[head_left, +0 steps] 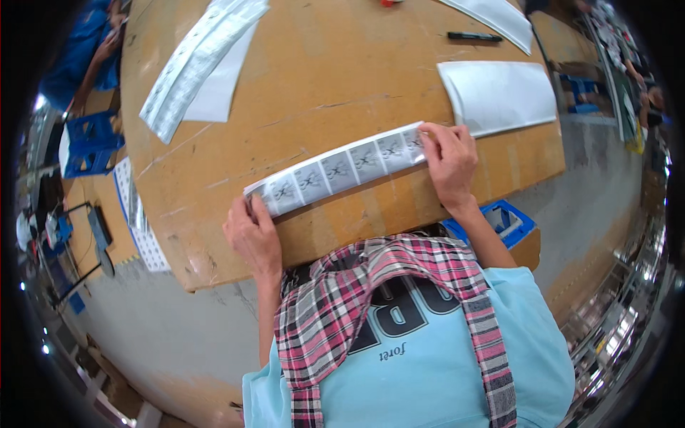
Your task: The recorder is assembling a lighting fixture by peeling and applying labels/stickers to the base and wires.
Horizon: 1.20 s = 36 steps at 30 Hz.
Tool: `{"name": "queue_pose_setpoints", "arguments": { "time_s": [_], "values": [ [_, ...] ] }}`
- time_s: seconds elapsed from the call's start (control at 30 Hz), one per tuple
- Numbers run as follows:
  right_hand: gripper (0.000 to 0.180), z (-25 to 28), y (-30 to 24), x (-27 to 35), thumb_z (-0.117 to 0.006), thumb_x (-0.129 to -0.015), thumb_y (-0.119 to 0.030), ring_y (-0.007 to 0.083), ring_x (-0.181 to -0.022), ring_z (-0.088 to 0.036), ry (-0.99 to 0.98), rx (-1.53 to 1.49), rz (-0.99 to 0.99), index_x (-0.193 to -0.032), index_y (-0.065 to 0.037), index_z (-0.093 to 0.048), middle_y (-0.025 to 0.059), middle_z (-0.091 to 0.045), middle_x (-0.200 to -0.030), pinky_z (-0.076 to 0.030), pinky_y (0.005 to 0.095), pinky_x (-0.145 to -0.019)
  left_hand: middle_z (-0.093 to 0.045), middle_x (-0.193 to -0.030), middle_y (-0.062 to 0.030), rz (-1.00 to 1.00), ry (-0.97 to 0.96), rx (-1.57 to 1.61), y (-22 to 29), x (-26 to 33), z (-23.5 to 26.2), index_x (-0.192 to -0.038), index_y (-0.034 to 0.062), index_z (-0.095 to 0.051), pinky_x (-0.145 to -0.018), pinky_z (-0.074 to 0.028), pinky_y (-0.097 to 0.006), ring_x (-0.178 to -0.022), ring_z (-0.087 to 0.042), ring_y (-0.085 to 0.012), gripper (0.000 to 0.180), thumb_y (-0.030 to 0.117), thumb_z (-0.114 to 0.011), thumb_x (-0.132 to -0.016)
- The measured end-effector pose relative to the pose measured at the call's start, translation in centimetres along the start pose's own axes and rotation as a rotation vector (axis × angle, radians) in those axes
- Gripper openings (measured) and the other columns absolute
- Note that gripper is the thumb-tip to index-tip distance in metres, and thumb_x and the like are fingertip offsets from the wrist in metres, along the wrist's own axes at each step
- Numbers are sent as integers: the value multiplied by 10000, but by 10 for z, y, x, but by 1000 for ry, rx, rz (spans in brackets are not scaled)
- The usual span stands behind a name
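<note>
A long strip of printed labels [337, 172], grey squares with dark line drawings in a row, stretches between my hands over the brown tabletop [342, 85]. It slants up to the right, close to the table's near edge. My left hand [255, 235] pinches the strip's left end between thumb and fingers. At the opposite end, my right hand [451, 162] grips the corner, its thumb and forefinger closed on it. Just beyond the right hand lies a white, slightly curled sheet or pouch [501, 98].
Silvery strips [203, 60] rest over a white sheet [222, 89] at the far left. A black marker [474, 36] lies at the far right, near another white sheet [499, 20]. Blue stools [93, 145] stand left. A person in blue [80, 53] sits beyond the left edge.
</note>
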State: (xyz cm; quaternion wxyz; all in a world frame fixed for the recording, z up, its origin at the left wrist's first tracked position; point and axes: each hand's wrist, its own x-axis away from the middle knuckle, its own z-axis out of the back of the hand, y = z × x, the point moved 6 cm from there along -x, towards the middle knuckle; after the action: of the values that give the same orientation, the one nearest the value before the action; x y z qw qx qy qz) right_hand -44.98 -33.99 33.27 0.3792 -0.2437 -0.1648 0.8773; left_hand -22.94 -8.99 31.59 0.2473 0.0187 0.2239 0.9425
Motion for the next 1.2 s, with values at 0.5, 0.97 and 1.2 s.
{"name": "queue_pose_setpoints", "arguments": {
  "time_s": [0.5,0.97,1.2],
  "values": [
    [195,-2,0,-1,-623,-842,-103,200,-748,-488,-43,58,11,-1025,-141,-680,22,-587,-736,-388,338,-704,-597,-702,-70,36,23,124,1,-4,-1,-958,47,-592,-694,-377,-353,-652,-508,-211,185,224,-571,-908],
    [197,-2,-2,-3,-601,-858,-119,203,-761,-494,-76,85,-12,-1038,-147,-675,35,-601,-763,-387,337,-722,-601,-740,-46,24,30,69,5,-5,-2,-945,55,-584,-669,-357,-336,-679,-549,-189,143,188,-572,-897],
    [215,-1,-7,-5,-578,-868,-117,206,-773,-498,-89,111,35,-1061,-155,-664,29,-635,-824,-388,342,-736,-600,-737,-43,17,45,59,3,-6,-3,-946,59,-587,-668,-363,-340,-680,-546,-190,140,187,-583,-891]
  ]
}}
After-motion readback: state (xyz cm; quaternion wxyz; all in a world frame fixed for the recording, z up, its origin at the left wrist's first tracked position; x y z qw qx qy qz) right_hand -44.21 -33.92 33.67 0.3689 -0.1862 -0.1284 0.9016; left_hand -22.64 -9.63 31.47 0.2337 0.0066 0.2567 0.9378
